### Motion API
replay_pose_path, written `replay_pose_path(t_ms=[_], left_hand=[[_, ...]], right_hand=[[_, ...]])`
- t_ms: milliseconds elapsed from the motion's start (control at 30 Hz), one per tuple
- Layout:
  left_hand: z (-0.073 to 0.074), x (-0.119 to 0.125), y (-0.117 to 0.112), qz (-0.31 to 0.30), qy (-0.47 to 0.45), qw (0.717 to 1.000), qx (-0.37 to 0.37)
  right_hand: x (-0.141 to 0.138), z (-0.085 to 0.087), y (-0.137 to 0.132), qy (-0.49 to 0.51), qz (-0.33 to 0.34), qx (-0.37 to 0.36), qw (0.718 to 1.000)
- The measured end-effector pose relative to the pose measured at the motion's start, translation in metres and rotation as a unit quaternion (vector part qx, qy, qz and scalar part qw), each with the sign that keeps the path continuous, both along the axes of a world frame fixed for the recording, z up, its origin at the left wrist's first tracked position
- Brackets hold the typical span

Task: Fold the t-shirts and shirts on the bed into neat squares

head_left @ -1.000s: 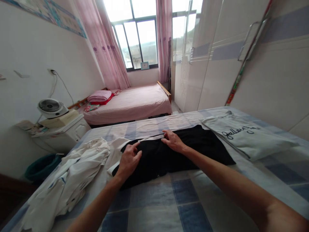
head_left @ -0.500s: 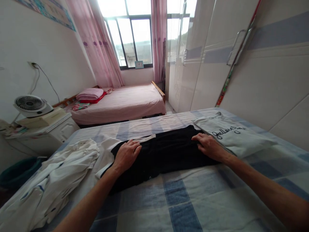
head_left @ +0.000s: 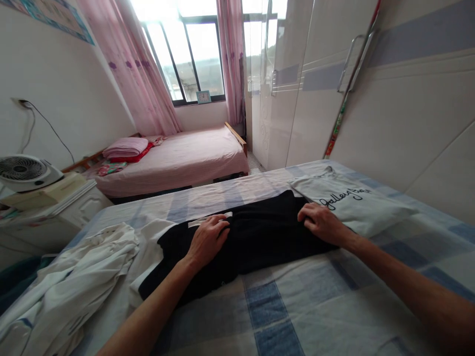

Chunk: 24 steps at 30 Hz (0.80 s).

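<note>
A black garment point(head_left: 263, 232) lies stretched sideways across the bed, with a white strip point(head_left: 196, 222) near its upper left edge. My left hand point(head_left: 208, 240) rests on its left part, palm down, fingers loosely bent over the cloth. At the right end, my right hand point(head_left: 322, 223) has its fingers curled in against the black fabric, their tips partly hidden. Just beyond that hand is a pale T-shirt point(head_left: 374, 210) with dark handwritten-style lettering, laid flat. White cloth point(head_left: 150, 247) shows from under the garment's left end.
A rumpled heap of white clothes point(head_left: 85, 277) covers the bed's left side. The blue-and-white checked bedspread point(head_left: 270, 306) lies underneath. A fan point(head_left: 27, 172) stands on a cabinet at left. Behind are a pink bed point(head_left: 185, 158) and a window; wardrobes point(head_left: 415, 123) line the right.
My view has turned a little to the right. Along the black garment my left hand has slid rightward, now beside the white strip's right part. My right hand's fingers have curled in more.
</note>
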<state>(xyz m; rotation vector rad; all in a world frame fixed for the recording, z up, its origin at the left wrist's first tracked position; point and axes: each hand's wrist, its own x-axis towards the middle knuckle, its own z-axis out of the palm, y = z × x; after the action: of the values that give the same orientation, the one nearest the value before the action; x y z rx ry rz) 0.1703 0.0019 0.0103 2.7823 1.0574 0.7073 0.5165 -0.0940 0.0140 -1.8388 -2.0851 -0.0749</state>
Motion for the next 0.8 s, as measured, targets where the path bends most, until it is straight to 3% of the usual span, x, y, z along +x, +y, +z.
replay_pose_path(t_ms=[100,200,333,467,567,633,733,800], left_hand=[[0.007,0.014,-0.001,-0.047,0.007,0.999,0.011],[0.005,0.027,0.004,-0.044,0.024,0.999,0.017],[-0.012,0.033,0.01,-0.004,0.074,0.997,0.002],[-0.028,0.032,0.009,0.041,0.109,0.993,-0.018],[-0.03,0.032,0.007,0.045,0.114,0.992,-0.021],[-0.028,0.032,0.006,0.046,0.114,0.992,-0.022],[-0.029,0.032,0.006,0.049,0.115,0.992,-0.025],[-0.03,0.033,0.008,0.05,0.111,0.992,-0.03]], right_hand=[[0.0,0.008,0.026,0.03,-0.165,0.022,0.986],[0.003,0.012,0.059,0.024,-0.288,-0.05,0.956],[0.01,0.005,0.087,0.013,-0.31,-0.122,0.943],[0.006,0.0,0.087,-0.024,-0.315,-0.084,0.945],[-0.02,0.003,0.078,-0.041,-0.261,0.017,0.964],[-0.047,0.001,0.073,-0.028,-0.152,0.048,0.987],[-0.077,-0.012,0.069,-0.012,0.012,-0.014,1.0],[-0.078,-0.025,0.069,-0.016,0.003,-0.062,0.998]])
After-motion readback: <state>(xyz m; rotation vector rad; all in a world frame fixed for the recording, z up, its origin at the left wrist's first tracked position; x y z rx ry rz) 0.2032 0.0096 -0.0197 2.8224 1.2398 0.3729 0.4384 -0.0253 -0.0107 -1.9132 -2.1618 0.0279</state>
